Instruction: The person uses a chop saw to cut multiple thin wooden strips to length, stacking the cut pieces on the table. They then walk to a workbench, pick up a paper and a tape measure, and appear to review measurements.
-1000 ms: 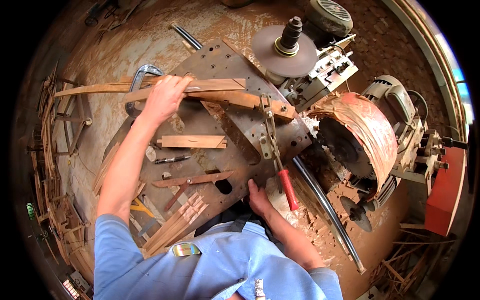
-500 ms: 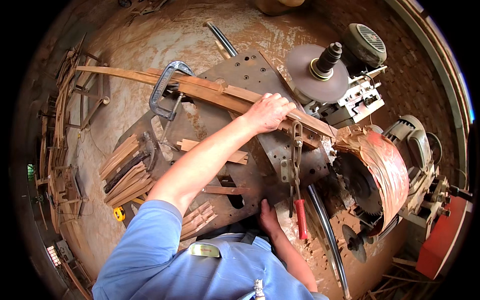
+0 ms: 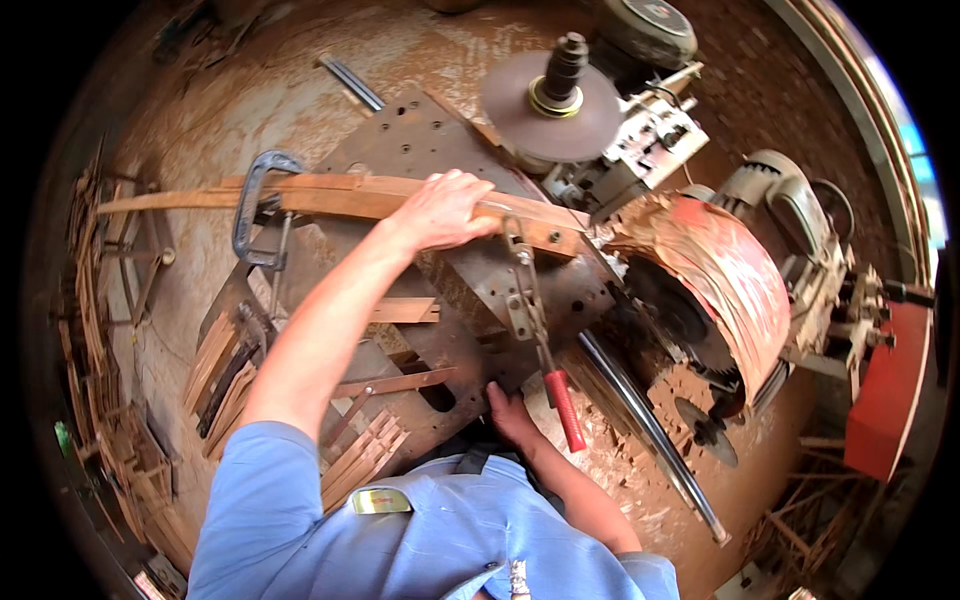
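My left hand (image 3: 445,210) is closed over a wooden strip (image 3: 545,210), pressing it down along the top of a metal plate jig (image 3: 470,270). A longer curved wooden piece (image 3: 165,200) runs out to the left, where a grey C-clamp (image 3: 245,215) straddles it. Just right of my left hand stands a toggle clamp with a red handle (image 3: 564,410). My right hand (image 3: 510,412) grips the near edge of the plate; its thumb shows on top, its fingers are mostly hidden. The strip's right end lies close to a toothed saw blade (image 3: 700,330) under a paper-wrapped red guard (image 3: 740,260).
A large disc (image 3: 510,105) on a spindle is beyond the plate. A smaller toothed blade (image 3: 705,430) sits low at the right. Metal rails (image 3: 650,430) run beneath the plate. Cut wooden sticks (image 3: 365,455) lie on its left part. Wood piles (image 3: 90,350) line the far left.
The view has shifted and tilted, so the plate and left hand appear farther left and the guard higher. Both hands keep their holds; any movement of the plate itself is hard to tell.
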The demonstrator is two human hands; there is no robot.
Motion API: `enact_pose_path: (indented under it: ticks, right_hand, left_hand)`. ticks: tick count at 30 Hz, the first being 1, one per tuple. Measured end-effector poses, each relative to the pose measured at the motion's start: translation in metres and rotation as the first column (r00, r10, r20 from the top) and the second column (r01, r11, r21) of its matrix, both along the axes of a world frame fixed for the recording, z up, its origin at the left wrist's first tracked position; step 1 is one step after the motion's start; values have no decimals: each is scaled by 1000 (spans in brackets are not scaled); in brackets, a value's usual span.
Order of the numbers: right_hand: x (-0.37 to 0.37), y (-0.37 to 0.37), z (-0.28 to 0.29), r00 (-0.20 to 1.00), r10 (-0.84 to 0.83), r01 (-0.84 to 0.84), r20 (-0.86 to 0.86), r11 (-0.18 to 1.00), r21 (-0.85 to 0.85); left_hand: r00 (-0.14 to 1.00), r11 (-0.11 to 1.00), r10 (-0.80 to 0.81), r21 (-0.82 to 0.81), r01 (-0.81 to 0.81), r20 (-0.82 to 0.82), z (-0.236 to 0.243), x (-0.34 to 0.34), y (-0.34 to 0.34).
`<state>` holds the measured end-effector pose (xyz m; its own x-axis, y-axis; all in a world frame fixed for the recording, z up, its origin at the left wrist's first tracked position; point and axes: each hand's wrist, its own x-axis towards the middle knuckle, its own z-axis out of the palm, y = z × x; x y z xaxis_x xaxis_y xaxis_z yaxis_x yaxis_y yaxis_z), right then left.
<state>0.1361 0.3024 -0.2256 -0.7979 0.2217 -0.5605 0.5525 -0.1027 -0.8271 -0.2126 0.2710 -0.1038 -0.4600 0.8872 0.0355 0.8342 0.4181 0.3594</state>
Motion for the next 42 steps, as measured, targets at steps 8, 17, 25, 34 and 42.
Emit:
enact_pose_path:
  ticks: [8,17,25,34,42]
  right_hand:
    - [-14,15,19,999,8,-5,39,998,-64]
    - [-40,2,-9,997,-57,53,-48,994,-92]
    - [-94,-23,-33,990,-141,137,-19,980,-142]
    - [-172,-54,-28,970,-226,194,-94,943,-270]
    - [-218,-72,-49,947,-277,223,-162,931,-290]
  left_hand:
    - [968,1000,-22,-19,18,-250,1,5,14]
    - [921,998,-60,-18,58,-384,-10,-29,9]
    - [919,997,-73,-32,66,-386,-10,-88,-7]
    - [935,998,-67,-15,66,-349,-6,-161,-35]
    - [937,998,-59,-35,49,-345,-9,-199,-45]
